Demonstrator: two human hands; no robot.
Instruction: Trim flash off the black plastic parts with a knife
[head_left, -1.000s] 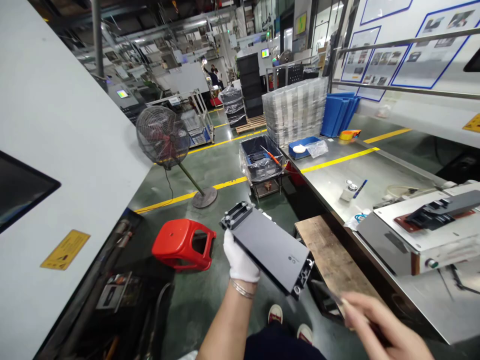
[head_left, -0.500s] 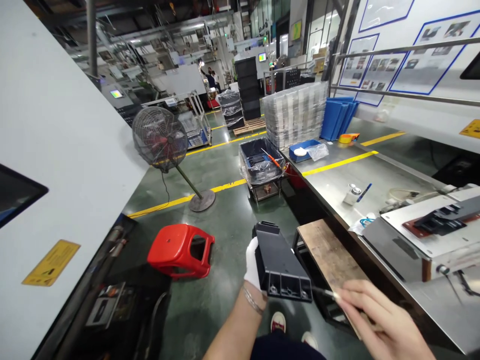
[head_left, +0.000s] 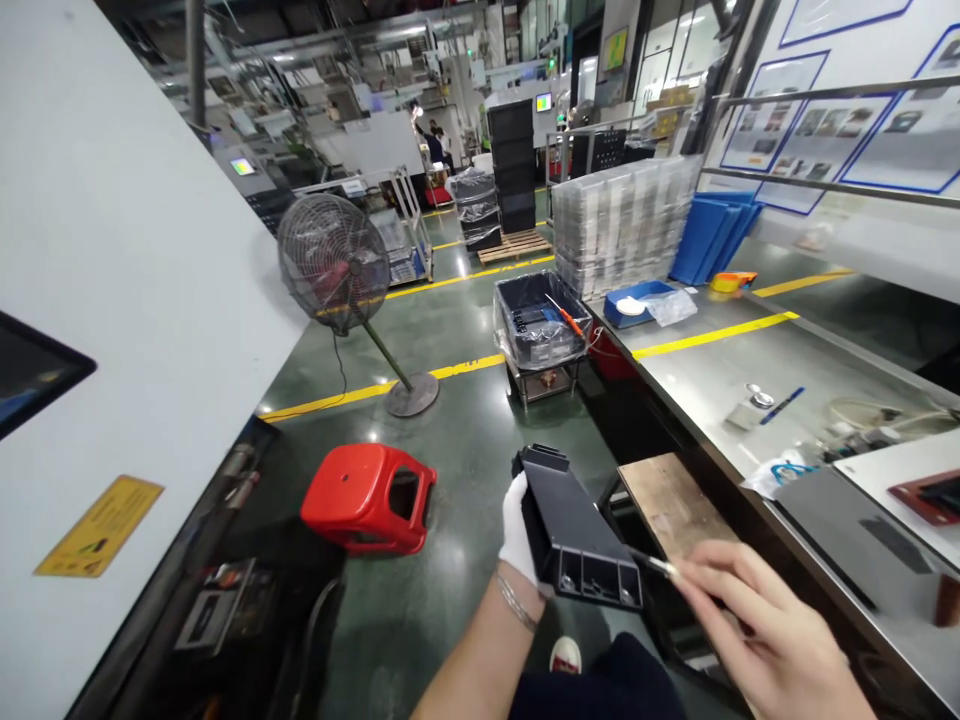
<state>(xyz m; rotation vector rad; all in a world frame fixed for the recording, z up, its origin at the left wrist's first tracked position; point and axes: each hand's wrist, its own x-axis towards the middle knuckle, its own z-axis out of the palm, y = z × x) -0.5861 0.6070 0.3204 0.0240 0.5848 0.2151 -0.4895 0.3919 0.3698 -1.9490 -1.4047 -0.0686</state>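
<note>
My left hand (head_left: 517,530), in a white glove, is closed around the far left side of a black plastic housing (head_left: 581,510). Open ribbed pockets along the part's near end face me. In my bare right hand (head_left: 757,610), a thin pen-like metal tool (head_left: 658,566) is pinched between thumb and fingers. Its dark, narrow end points left and meets the housing's right edge near the front corner; whether it touches is hard to tell. The rear of the tool is hidden by my palm.
A wooden bench (head_left: 679,505) stands right of the housing, below a metal worktable (head_left: 720,385). On the left are a red stool (head_left: 360,490) and a standing fan (head_left: 337,265). Ahead, a plastic-lined black bin (head_left: 540,340) has an orange-handled tool (head_left: 564,315) across it.
The view has turned slightly left, so the worktable shifts rightward. Both hands keep their holds, and the tool stays by the housing's right edge.
</note>
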